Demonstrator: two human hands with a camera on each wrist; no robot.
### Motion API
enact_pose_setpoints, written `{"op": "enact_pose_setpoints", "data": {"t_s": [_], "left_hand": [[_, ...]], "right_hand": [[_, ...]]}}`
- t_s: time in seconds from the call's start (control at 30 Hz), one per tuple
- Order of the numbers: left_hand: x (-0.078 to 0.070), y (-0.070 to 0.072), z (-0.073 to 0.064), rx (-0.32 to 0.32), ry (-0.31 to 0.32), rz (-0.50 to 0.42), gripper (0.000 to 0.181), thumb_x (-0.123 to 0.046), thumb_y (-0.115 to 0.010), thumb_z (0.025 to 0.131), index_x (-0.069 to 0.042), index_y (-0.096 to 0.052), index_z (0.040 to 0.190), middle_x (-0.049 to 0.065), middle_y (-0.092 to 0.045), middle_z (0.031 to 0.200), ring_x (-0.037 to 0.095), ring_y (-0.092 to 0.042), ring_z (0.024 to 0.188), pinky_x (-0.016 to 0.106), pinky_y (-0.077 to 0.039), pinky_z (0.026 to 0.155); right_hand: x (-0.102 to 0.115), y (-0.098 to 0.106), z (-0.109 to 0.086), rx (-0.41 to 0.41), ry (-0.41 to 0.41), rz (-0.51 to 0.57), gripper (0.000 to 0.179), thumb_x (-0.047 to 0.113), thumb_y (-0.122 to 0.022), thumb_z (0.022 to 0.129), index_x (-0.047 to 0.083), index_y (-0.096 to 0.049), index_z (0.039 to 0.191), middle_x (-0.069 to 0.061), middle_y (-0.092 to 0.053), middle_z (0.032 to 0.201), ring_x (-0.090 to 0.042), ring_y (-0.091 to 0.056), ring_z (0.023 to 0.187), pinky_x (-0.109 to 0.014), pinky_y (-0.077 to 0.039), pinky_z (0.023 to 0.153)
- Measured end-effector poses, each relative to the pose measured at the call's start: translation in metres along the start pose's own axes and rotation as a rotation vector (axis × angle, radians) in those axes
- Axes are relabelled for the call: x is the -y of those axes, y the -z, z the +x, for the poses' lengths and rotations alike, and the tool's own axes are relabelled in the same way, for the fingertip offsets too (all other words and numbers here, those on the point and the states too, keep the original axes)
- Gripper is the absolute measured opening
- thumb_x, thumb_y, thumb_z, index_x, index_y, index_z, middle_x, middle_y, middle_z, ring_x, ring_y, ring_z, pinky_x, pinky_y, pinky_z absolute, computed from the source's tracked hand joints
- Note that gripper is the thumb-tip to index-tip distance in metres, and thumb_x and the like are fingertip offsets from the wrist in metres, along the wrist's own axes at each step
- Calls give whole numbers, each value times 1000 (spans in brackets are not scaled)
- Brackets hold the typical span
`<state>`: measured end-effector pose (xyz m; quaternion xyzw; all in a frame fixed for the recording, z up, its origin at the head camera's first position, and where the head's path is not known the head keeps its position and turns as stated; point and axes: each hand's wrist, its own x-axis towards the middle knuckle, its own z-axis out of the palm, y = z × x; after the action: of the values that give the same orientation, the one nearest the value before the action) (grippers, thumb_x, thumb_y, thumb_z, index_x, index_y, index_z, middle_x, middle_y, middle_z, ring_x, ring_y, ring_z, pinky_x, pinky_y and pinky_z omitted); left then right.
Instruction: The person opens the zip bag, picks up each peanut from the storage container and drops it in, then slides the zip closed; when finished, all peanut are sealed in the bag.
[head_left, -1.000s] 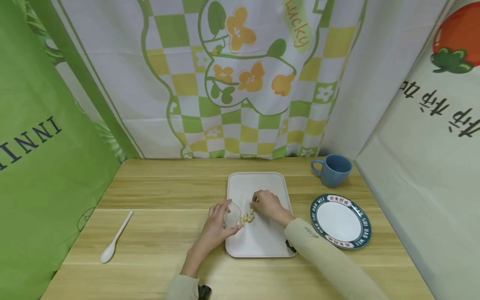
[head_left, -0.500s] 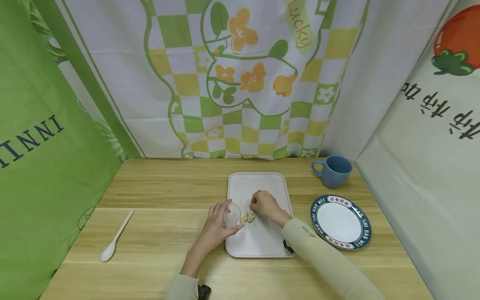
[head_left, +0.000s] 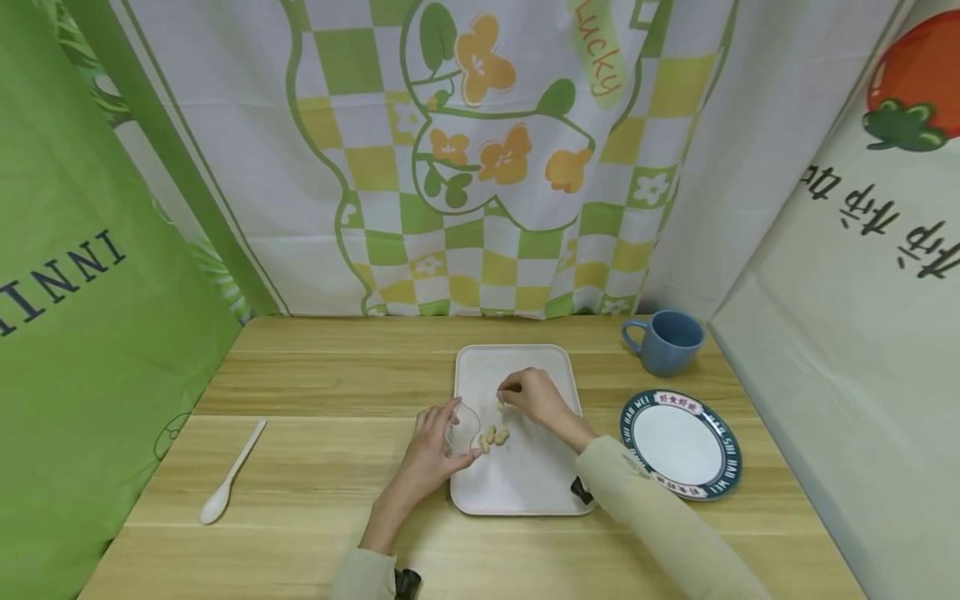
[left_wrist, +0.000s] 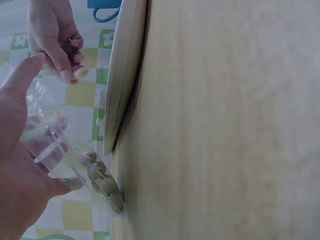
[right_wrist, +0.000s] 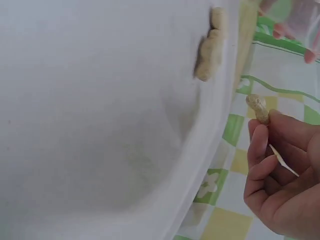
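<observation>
My left hand [head_left: 431, 454] holds a clear, crinkled plastic bag [head_left: 465, 427] between spread thumb and fingers, at the left edge of the white tray [head_left: 525, 492]. Several peanuts [left_wrist: 104, 182] show through the plastic low down in the left wrist view. Over the tray's middle, my right hand [head_left: 534, 396] pinches one peanut [right_wrist: 258, 107] between thumb and fingertips, raised above the tray surface. A small group of peanuts [head_left: 495, 436] lies on the tray between the two hands. In the left wrist view the right hand [left_wrist: 55, 40] appears just beyond the bag.
A blue mug [head_left: 667, 342] stands at the back right of the wooden table [head_left: 330, 375]. In front of it lies a round plate [head_left: 678, 443] with a dark patterned rim, close to the right forearm. A white spoon [head_left: 228, 479] lies far left. Printed cloths surround the table.
My right hand has lifted slightly up and away from the peanut group, taking one peanut with it. The left hand and the bag stay almost in place.
</observation>
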<state>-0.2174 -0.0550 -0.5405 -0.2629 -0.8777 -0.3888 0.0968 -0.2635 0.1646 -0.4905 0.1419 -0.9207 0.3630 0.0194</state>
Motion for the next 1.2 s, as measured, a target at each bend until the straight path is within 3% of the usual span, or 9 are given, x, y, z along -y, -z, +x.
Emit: {"op": "enact_pose_setpoints", "data": {"t_s": [0.2, 0.6, 0.73, 1.0, 1.2], "left_hand": [[-1, 1, 0, 18, 14, -4, 81, -26, -82, 77, -6, -38, 142, 10, -54, 109, 27, -42, 112, 43, -46, 87], [2, -1, 1, -7, -26, -21, 82, -23, -83, 75, -4, -38, 142, 11, -54, 107, 30, -42, 113, 46, -45, 89], [2, -1, 0, -11, -27, -19, 83, -23, -83, 74, -3, -39, 141, 10, -54, 108, 29, -42, 113, 46, -45, 89], [2, -1, -1, -13, -21, -9, 83, -23, -84, 73, -2, -40, 141, 12, -54, 111, 31, -42, 113, 46, -46, 87], [1, 0, -1, -10, -17, -17, 83, -23, -84, 74, -3, -39, 141, 11, -54, 113, 30, -42, 114, 47, -46, 88]], "right_hand": [[10, 5, -4, -35, 83, 16, 10, 10, -70, 87, 4, -75, 94, -4, -72, 88, -14, -66, 77, -24, -53, 66], [42, 8, -17, -66, 285, 77, 10, 6, -71, 85, 3, -74, 95, -3, -71, 89, -13, -64, 78, -27, -53, 69], [46, 5, -20, -37, 332, 76, 10, 7, -72, 85, 5, -74, 94, -1, -71, 89, -11, -62, 78, -33, -53, 70], [47, -4, -24, 59, 395, 52, 10, 8, -71, 86, 5, -73, 95, 0, -70, 91, -9, -59, 78, -28, -51, 69], [47, -6, -26, 76, 411, 41, 11, 9, -70, 87, 5, -73, 97, -1, -70, 92, -8, -58, 78, -30, -51, 68]]}}
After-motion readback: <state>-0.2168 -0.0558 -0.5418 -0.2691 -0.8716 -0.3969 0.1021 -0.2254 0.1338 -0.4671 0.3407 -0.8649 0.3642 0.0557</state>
